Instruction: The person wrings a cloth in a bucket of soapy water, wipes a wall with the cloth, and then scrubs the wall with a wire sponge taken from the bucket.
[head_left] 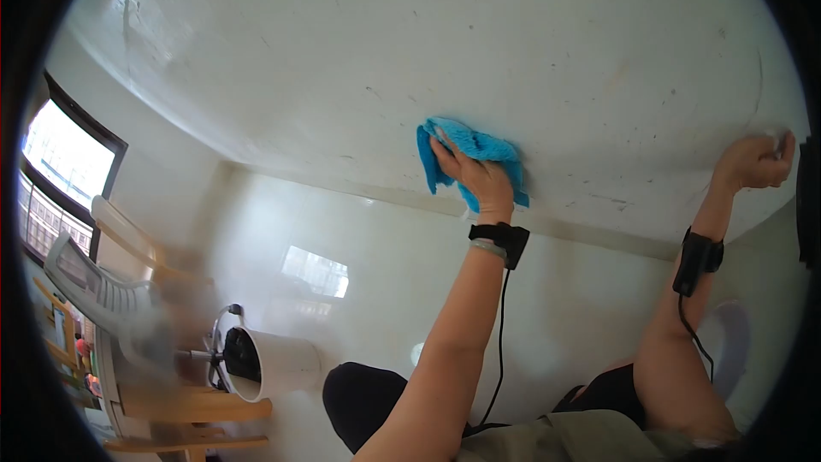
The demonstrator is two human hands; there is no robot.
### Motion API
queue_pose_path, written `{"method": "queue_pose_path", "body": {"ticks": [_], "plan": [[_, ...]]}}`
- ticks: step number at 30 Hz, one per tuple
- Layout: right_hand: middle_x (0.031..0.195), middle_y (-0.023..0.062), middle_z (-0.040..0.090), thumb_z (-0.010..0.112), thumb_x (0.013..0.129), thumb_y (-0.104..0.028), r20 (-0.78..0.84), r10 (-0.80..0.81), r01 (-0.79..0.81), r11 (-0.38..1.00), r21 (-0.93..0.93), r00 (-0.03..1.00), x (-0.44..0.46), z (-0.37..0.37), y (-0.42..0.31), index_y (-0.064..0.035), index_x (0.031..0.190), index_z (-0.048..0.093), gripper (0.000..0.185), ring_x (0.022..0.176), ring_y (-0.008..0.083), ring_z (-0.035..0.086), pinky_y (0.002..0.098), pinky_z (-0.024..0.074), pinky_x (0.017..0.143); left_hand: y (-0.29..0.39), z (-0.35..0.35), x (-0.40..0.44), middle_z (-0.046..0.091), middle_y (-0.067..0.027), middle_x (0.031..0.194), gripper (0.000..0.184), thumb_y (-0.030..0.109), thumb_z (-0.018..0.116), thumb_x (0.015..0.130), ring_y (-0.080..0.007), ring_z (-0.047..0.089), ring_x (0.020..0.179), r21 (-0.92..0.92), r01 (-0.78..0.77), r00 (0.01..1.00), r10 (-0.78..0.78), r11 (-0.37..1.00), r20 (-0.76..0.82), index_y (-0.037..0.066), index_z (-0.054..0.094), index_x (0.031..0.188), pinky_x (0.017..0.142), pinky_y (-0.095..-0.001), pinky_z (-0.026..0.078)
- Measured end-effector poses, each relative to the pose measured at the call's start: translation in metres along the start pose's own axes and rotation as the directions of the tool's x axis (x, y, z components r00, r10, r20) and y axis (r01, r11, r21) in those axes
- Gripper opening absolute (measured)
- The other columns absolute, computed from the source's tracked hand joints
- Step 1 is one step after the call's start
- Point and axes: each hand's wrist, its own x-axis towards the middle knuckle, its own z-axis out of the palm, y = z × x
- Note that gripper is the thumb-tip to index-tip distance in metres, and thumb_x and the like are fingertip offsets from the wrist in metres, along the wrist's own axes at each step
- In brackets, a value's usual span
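Note:
My left hand point(481, 178) presses a blue cloth point(487, 145) flat against the white wall point(590, 51), low down near the skirting. The cloth is bunched around my fingers, and its edges stick out on both sides of the hand. Dark specks and scuffs mark the wall around it. Off to the right, my right hand point(756, 162) is closed and held up close to the wall. Something small and pale shows between its fingers, too unclear to name. Both wrists carry black straps with cables.
On the left, a white bin point(286, 365) with a black liner lies in view beside a swivel-chair base point(214, 349). A grey chair point(107, 291), wooden furniture point(192, 404) and a window point(68, 154) are farther left. A pale round tub-like object point(731, 342) is at right.

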Motion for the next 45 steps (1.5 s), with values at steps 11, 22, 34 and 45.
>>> {"method": "queue_pose_path", "body": {"ticks": [11,22,34,45], "plan": [[0.104,0.0264,0.066,0.050,0.076,-0.010,0.004,0.043,-0.043,0.999,-0.011,0.999,-0.001,0.007,0.021,0.0076,0.098,0.069,0.034,0.086,0.0357,0.065,0.0423,0.0506,0.083,-0.039,-0.051,0.084,0.014,-0.0287,0.153,0.053,0.004,0.034,0.098,-0.0428,0.022,0.138,-0.050,0.200,0.979,-0.202,0.978,-0.034,-0.005,0.020,0.148,0.115,-0.0492,0.020],[0.095,0.0266,0.069,0.050,0.074,-0.012,-0.051,-0.004,0.002,0.999,-0.037,0.999,0.009,0.005,0.016,0.0078,0.094,0.071,0.036,0.082,0.0372,0.067,0.0418,0.0534,0.079,-0.056,-0.073,0.120,0.025,-0.0241,0.145,0.047,0.005,0.041,0.097,-0.0411,0.027,0.131,0.158,0.031,0.998,-0.023,0.987,-0.054,0.001,0.037,0.143,0.110,-0.0497,0.023],[0.093,0.0277,0.068,0.050,0.075,-0.012,-0.047,0.083,-0.088,0.989,-0.119,0.995,0.009,0.005,0.029,0.0076,0.099,0.070,0.037,0.080,0.0388,0.067,0.0453,0.0524,0.077,-0.061,-0.068,0.108,0.026,-0.0222,0.145,0.048,0.005,0.039,0.100,-0.0364,0.028,0.129,0.123,-0.001,1.000,0.003,0.992,-0.019,0.004,0.033,0.148,0.109,-0.0444,0.026],[0.095,0.0270,0.066,0.051,0.077,-0.012,-0.071,-0.017,0.016,1.000,-0.008,0.997,0.014,0.004,0.023,0.0073,0.100,0.070,0.036,0.077,0.0367,0.065,0.0455,0.0524,0.074,-0.037,-0.071,0.097,0.026,-0.0221,0.142,0.060,-0.009,0.043,0.091,-0.0361,0.033,0.127,0.140,-0.178,0.976,0.156,0.974,0.153,0.002,0.031,0.149,0.106,-0.0397,0.031]]}}
